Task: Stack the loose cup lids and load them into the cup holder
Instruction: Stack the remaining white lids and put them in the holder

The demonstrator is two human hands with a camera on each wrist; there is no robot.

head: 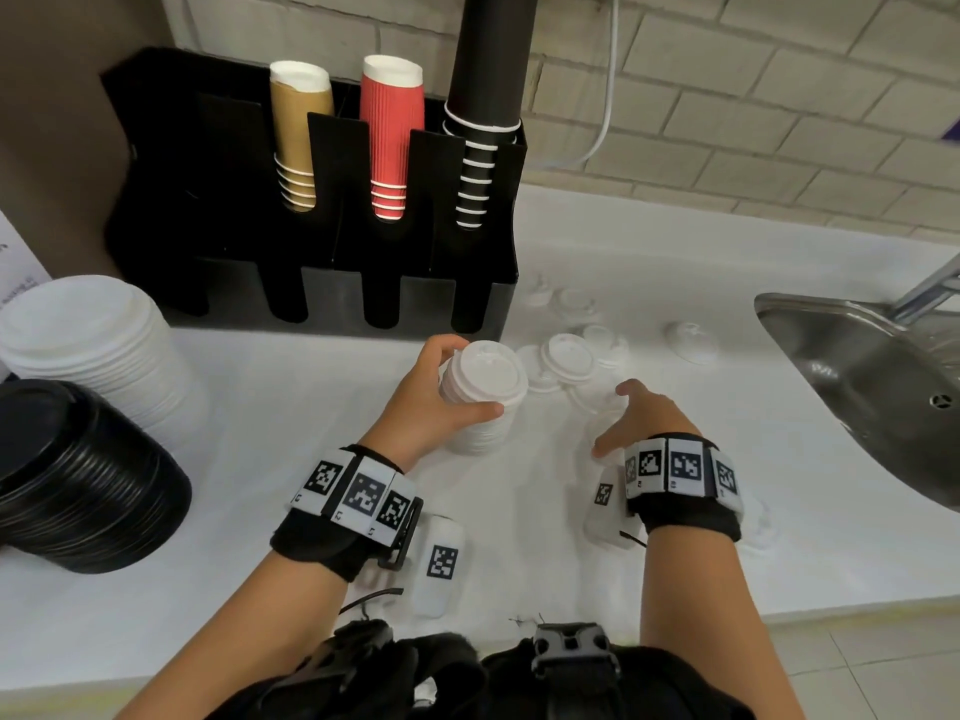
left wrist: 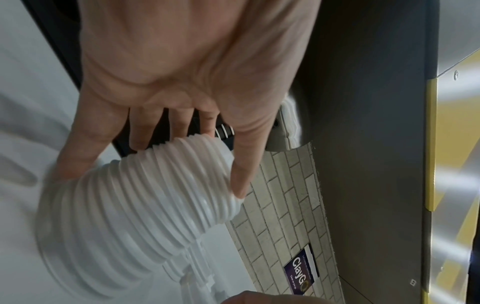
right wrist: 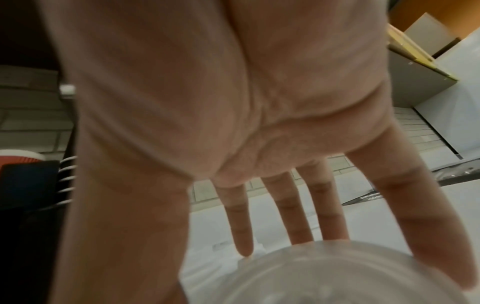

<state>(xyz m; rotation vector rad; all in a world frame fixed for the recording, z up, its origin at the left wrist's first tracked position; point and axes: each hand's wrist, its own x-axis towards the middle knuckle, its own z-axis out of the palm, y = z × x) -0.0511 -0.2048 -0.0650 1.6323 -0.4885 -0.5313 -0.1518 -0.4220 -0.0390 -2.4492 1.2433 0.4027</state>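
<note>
My left hand [head: 467, 379] grips a tall stack of white cup lids [head: 485, 387], held just above the white counter in front of the black cup holder [head: 218, 200]. The left wrist view shows the thumb and fingers [left wrist: 239, 181] wrapped round the ribbed stack [left wrist: 124, 216]. Several loose white lids [head: 566, 361] lie to the right of the stack. My right hand [head: 613, 420] hovers over a pale lid [right wrist: 337, 277] on the counter, fingers [right wrist: 298, 216] straight and spread. I cannot tell whether they touch the lid.
The holder's slots carry brown cups [head: 298, 132], red cups [head: 389, 132] and black cups [head: 483, 96]. A big stack of white lids [head: 88, 345] and a stack of black lids [head: 78, 485] stand at the left. A steel sink [head: 857, 366] lies to the right.
</note>
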